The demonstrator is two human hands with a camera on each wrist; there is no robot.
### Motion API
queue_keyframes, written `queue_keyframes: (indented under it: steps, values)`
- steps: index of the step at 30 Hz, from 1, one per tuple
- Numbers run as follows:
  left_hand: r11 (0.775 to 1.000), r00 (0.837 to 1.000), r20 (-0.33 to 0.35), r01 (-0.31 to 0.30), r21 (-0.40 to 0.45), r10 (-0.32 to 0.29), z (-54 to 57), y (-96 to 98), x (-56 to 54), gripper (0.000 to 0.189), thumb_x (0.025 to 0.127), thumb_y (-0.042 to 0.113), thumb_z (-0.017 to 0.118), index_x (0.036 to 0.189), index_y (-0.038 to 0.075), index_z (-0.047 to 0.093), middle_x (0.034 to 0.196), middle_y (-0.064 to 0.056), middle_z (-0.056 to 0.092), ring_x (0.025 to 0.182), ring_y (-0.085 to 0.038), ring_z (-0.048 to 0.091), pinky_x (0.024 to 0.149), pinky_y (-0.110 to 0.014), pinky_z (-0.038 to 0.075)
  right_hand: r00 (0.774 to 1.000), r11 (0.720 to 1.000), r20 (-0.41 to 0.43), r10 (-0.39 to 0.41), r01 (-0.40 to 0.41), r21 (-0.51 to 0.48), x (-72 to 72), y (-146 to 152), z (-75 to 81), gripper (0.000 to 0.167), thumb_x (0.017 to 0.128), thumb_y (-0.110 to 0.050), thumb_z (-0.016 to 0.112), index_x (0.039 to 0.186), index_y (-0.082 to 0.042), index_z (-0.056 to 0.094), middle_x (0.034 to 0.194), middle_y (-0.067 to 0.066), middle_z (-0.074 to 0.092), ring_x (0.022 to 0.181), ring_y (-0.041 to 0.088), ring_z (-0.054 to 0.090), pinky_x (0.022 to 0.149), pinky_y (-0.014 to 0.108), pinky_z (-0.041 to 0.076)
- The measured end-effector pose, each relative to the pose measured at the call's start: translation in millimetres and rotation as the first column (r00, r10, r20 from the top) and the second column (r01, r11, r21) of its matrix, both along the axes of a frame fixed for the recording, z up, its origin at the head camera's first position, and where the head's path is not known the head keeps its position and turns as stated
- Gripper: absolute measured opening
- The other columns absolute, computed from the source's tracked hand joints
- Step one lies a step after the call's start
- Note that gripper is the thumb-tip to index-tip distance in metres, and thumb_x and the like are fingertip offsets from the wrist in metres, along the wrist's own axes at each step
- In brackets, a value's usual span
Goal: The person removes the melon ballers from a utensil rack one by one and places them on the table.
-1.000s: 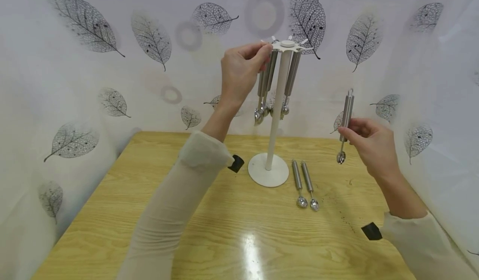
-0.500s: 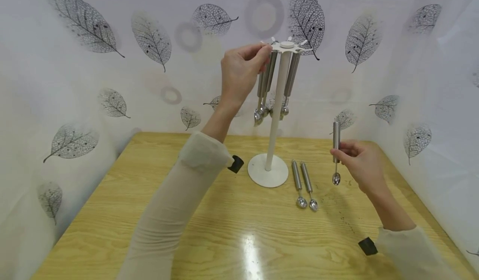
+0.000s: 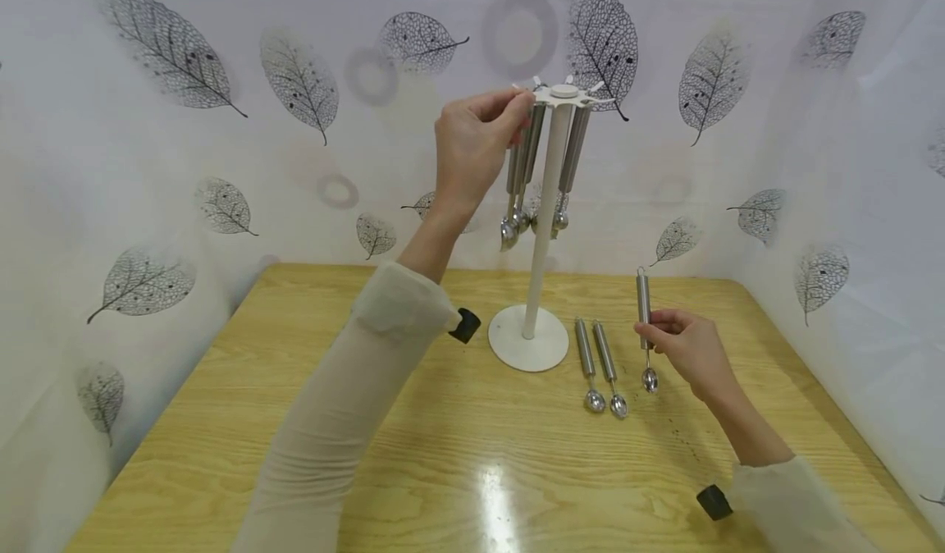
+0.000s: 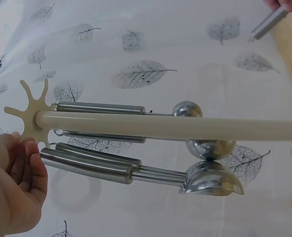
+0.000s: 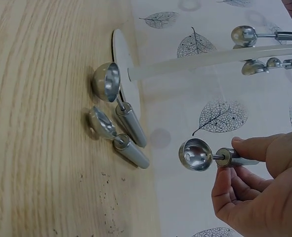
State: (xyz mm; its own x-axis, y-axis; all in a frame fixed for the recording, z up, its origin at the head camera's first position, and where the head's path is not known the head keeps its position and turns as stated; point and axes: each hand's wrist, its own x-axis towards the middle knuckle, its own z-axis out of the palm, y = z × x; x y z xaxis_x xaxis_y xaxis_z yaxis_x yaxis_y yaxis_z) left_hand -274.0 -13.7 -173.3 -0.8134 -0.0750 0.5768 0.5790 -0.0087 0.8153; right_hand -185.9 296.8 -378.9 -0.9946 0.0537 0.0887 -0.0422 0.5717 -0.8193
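Observation:
My left hand (image 3: 472, 147) pinches a hook arm at the top of a white utensil stand (image 3: 538, 278). Several steel scoops (image 4: 86, 165) hang from that top, close beside my fingers. Upright in my right hand (image 3: 692, 352) is a small steel melon baller (image 3: 643, 303), its handle gripped between thumb and fingers, loop up and round cup (image 5: 195, 154) down. The cup hangs over the table, right of two similar steel scoops: a left one (image 3: 585, 348) and a right one (image 3: 604, 349), which lie side by side, cups toward me.
The stand's round base (image 3: 517, 358) rests on the wood-grain table (image 3: 413, 471). Small dark specks (image 3: 685, 442) mark the surface near my right hand. A leaf-printed white cloth (image 3: 310, 233) stands behind and at both sides of the table.
My right hand has come down and to the left with the melon baller, closer to the two lying scoops. My left hand has stayed at the stand's top.

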Motion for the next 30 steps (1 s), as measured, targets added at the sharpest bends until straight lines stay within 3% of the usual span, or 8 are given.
queue_keyframes:
  steps: [10,18,30]
  values:
    - [1.000,1.000,0.008,0.005,0.010,-0.005,0.7,0.2,-0.9,0.016,0.096,0.014,0.077,0.104,0.001,0.081,0.078,-0.006,0.072,0.067,-0.014,0.064,0.073,-0.024,0.061,0.996,1.000,0.087,0.005,-0.006,0.014,1.3,1,-14.5,0.055,0.101,-0.027,0.071,0.132,0.016,0.057,0.107,0.020,0.070,0.085,0.021,0.065,0.070,0.027,0.058]
    - [1.000,1.000,0.003,0.004,0.006,-0.004,1.4,0.9,-0.5,0.016,0.096,0.014,0.077,0.104,0.001,0.081,0.077,-0.005,0.071,0.067,-0.014,0.064,0.073,-0.024,0.061,0.990,1.000,0.141,-0.006,0.003,0.025,1.5,3,-26.6,0.053,0.100,-0.024,0.073,0.130,0.016,0.057,0.105,0.018,0.071,0.083,0.019,0.065,0.072,0.029,0.060]
    - [1.000,1.000,0.002,-0.003,-0.003,0.003,0.0,0.4,0.1,0.016,0.096,0.014,0.076,0.104,0.000,0.080,0.077,-0.005,0.071,0.066,-0.013,0.063,0.072,-0.024,0.060,0.977,0.998,0.215,-0.011,-0.004,0.069,2.9,3,-40.9,0.050,0.100,-0.025,0.071,0.127,0.016,0.059,0.106,0.021,0.069,0.084,0.021,0.064,0.064,0.026,0.056]
